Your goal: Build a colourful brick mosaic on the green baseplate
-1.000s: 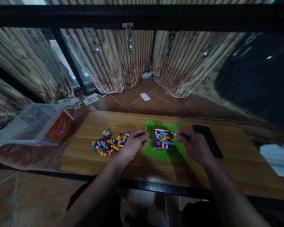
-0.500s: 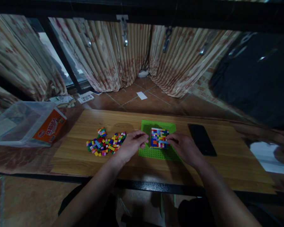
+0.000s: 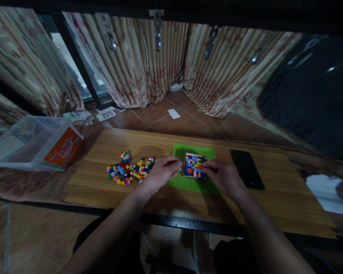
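Observation:
A block of many-coloured toy bricks [image 3: 193, 161] stands on a green studded baseplate [image 3: 178, 184]. My right hand [image 3: 224, 176] is at the block's right side, thumb and fingers pinched on what looks like a light blue brick [image 3: 198, 169] over the top of the block. At the left side, my left hand [image 3: 163, 171] has its fingertips pressed together close to the block's edge. Whether anything small is between them is hidden. Left of that hand lies a pile of loose toy bricks [image 3: 131, 171], partly covered by it.
A black phone-like slab [image 3: 247, 169] lies right of the baseplate on the wooden table [image 3: 88, 186]. At the left stands a clear plastic bin [image 3: 37, 140] with an orange label. White paper [image 3: 328, 190] lies at the far right. Metal clips [image 3: 158, 34] hang from a dark bar overhead.
The view has shifted slightly, so the table scene sits a little farther right. Both hands keep nearly the same pose at the block, the left fingertips perhaps slightly nearer its edge.

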The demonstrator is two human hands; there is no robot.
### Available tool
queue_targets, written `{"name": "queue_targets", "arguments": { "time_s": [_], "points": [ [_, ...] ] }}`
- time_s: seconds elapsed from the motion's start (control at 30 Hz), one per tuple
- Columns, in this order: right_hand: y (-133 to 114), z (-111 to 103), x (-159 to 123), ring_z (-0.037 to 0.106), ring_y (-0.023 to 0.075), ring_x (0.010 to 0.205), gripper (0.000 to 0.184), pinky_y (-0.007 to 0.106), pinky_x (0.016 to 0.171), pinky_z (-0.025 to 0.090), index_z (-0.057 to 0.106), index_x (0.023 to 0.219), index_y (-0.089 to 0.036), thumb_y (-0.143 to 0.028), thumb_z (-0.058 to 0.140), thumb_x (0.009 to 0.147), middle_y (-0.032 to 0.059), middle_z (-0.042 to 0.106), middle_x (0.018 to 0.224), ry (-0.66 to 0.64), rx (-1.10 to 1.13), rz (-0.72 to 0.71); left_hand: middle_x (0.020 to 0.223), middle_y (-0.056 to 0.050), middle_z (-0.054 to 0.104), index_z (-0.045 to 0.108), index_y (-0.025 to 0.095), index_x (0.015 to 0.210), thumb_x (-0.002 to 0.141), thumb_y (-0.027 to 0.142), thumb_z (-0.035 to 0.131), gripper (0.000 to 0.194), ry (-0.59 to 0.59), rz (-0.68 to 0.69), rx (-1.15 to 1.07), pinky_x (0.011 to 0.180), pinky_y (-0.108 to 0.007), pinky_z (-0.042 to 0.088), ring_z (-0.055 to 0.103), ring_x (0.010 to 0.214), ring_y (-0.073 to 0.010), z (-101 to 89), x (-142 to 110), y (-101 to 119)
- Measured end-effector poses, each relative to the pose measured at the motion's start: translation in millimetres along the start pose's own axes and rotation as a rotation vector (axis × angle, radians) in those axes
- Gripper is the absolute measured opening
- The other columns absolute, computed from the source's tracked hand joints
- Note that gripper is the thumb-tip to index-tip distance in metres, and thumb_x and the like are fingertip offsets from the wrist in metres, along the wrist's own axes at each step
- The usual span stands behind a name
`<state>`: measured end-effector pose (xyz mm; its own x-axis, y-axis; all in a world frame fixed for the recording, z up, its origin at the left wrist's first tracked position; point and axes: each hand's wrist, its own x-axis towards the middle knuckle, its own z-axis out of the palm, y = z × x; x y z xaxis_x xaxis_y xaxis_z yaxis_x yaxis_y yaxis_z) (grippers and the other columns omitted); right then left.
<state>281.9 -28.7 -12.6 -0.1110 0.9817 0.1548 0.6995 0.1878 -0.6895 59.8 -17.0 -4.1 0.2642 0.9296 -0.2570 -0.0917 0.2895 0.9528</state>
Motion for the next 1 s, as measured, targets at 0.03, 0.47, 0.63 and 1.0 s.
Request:
{"name": "queue_targets", "arguments": {
  "time_s": [0.03, 0.47, 0.63, 1.0],
  "points": [
    [0, -1, 0, 0.070, 0.0208, 0.075, 0.016, 0.035, 0.071, 0.052, 0.074, 0.083, -0.025, -0.033, 0.062, 0.081, 0.0032, 0.077, 0.086, 0.006, 0.001, 0.014, 0.066, 0.001, 0.060, 0.062, 0.014, 0.070, 0.073, 0.032, 0.071, 0.020, 0.000, -0.001, -0.004, 0.056, -0.022, 0.038, 0.049, 0.056, -0.0082, -0.2, 0, 0],
    [13, -7, 7, 0.068, 0.0199, 0.069, 0.018, 0.033, 0.066, 0.051, 0.072, 0.080, -0.020, -0.035, 0.067, 0.071, 0.0037, 0.075, 0.077, 0.042, 0.024, 0.195, 0.067, 0.001, 0.061, 0.062, 0.015, 0.070, 0.077, 0.028, 0.066, 0.015, -0.013, 0.016, 0.038, 0.056, -0.022, 0.038, 0.049, 0.056, -0.0086, -0.6, 0, -2],
    [13, -5, 8, 0.067, 0.0195, 0.067, 0.017, 0.033, 0.064, 0.049, 0.071, 0.073, -0.021, -0.037, 0.069, 0.069, 0.0028, 0.073, 0.073, 0.010, 0.061, 0.243, 0.065, 0.001, 0.059, 0.062, 0.015, 0.068, 0.078, 0.026, 0.065, 0.015, -0.011, 0.030, 0.044, 0.057, -0.022, 0.037, 0.048, 0.056, -0.0084, -0.3, 0, -2],
    [19, 0, 10, 0.058, 0.0136, 0.055, 0.024, 0.028, 0.054, 0.046, 0.069, 0.070, -0.019, -0.041, 0.073, 0.061, 0.0009, 0.068, 0.065, -0.021, 0.298, 0.360, 0.067, 0.001, 0.061, 0.063, 0.015, 0.070, 0.077, 0.028, 0.066, 0.015, -0.015, -0.001, 0.060, 0.057, -0.023, 0.038, 0.049, 0.057, -0.0091, 0.7, 1, -4]
  ]
}}
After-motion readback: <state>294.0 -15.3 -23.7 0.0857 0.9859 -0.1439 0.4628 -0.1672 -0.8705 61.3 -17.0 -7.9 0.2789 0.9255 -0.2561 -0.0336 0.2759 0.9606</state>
